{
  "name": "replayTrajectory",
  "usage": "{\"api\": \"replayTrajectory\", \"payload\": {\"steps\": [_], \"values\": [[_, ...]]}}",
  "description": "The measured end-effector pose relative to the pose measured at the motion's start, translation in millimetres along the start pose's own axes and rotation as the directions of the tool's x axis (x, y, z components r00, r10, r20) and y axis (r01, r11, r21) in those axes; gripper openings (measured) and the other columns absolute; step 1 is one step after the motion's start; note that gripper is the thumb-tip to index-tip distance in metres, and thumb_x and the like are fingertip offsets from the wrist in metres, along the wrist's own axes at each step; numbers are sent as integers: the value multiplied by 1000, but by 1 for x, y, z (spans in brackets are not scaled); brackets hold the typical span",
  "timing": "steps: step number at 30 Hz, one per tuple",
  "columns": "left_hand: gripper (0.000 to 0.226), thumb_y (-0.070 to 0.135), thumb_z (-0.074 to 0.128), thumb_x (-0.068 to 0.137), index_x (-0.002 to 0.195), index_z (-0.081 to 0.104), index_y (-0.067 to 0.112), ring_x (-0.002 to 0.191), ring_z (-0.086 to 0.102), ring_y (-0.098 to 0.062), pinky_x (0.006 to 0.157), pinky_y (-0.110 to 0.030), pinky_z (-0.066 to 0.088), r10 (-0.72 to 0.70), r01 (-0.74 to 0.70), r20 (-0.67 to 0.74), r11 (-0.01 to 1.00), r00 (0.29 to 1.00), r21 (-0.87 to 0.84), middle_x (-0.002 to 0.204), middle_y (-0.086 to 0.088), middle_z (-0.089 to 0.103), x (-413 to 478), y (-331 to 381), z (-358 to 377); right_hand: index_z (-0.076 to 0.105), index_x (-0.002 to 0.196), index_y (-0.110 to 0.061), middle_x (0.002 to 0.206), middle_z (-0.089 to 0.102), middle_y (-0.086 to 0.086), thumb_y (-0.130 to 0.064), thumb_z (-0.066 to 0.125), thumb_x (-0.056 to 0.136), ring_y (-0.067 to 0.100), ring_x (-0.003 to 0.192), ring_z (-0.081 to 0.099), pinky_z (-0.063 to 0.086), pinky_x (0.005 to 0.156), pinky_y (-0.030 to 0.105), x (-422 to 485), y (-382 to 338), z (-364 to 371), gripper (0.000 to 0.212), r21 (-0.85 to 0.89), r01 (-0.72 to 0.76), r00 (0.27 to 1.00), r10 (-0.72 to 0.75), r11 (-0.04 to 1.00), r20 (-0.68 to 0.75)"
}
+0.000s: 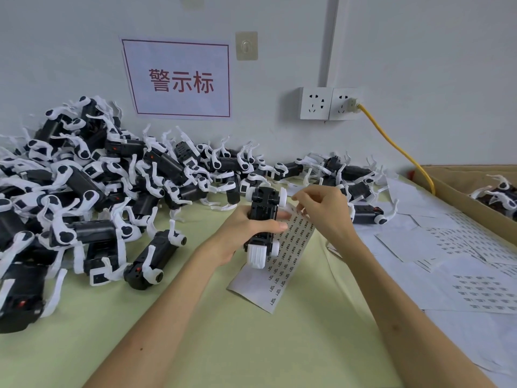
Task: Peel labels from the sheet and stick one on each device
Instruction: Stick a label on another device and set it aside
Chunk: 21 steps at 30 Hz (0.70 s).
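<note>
L hand (243,233) is gripping one device (263,204) around its black body, thumb across the front, fingers curled behind, holding it upright-ish just above the tabletop (223,340) w/ the white end pointing down. R hand (324,211) is pinching thumb + forefinger at the top edge of the label sheet (282,267), right beside the device's upper white caps. Can't tell if a label is already lifted between the fingertips, too small.

The sheet is lying under/behind the held device, its upper end curling up toward the R hand, lower end flat on the tabletop. Rows of small printed labels are showing on it.

A big pile of devices (92,191) is sitting on the L side of the tabletop and running along the wall. More sheets (453,247) are lying spread out on the R side, overlapping. A cardboard box (447,189) at far R is holding a few more units. On the wall: sign (179,79), outlets (316,103), and a yellow cable (391,141) plugged into the R one.
</note>
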<state>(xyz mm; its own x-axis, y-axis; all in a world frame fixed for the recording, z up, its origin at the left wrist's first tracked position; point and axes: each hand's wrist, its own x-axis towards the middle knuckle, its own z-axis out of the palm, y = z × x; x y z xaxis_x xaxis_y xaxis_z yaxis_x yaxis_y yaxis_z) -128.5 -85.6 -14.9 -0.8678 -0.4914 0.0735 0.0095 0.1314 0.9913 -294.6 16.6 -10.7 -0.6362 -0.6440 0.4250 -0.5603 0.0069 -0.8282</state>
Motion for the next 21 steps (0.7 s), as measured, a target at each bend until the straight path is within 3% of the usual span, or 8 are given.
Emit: {"api": "replayTrajectory", "payload": {"steps": [4,7,11,15,17,21], "values": [[42,30,80,72,113,78,23,106,73,-14,78,-27,60,14,-15,-35,999,999,-45,113,4,77,-1,1,-2,77,81,-29,81,73,-9,-29,75,89,3,70,61,47,61,12,0,0,-4,8,61,97,987,-104,993,126],[48,32,79,71,118,76,24,111,71,-13,94,-33,56,14,-17,-62,999,998,-43,115,3,77,-2,2,-3,77,88,-33,87,74,-11,-36,80,86,3,81,66,49,69,12,0,0,-4,5,3,124,975,-122,992,183],[52,32,77,74,125,73,25,112,68,-2,91,-25,52,42,-43,-37,998,998,-36,122,13,74,-2,4,-1,78,81,-28,79,75,-12,-24,75,91,3,74,68,51,66,15,1,-1,-3,11,33,96,986,-100,995,132],[49,32,77,75,124,73,27,112,68,-2,88,-21,53,65,-66,-25,997,998,-36,124,14,73,-2,4,-1,77,80,-21,75,75,-2,-23,74,92,16,72,71,57,69,32,1,-3,-6,12,70,26,996,-32,997,81],[48,32,77,75,124,74,27,110,69,-2,82,-17,55,69,-70,-16,997,997,-40,123,13,73,-3,4,-1,76,79,-20,73,74,0,-22,72,93,14,67,69,58,68,37,0,-4,-6,15,86,8,999,-12,996,40],[43,32,78,76,119,76,27,108,70,-3,79,-17,57,39,-39,8,997,999,-63,121,12,74,-3,4,-1,74,81,-18,67,71,1,-18,71,95,9,62,63,57,68,35,4,-4,-10,15,174,8,995,10,985,-100]]}}
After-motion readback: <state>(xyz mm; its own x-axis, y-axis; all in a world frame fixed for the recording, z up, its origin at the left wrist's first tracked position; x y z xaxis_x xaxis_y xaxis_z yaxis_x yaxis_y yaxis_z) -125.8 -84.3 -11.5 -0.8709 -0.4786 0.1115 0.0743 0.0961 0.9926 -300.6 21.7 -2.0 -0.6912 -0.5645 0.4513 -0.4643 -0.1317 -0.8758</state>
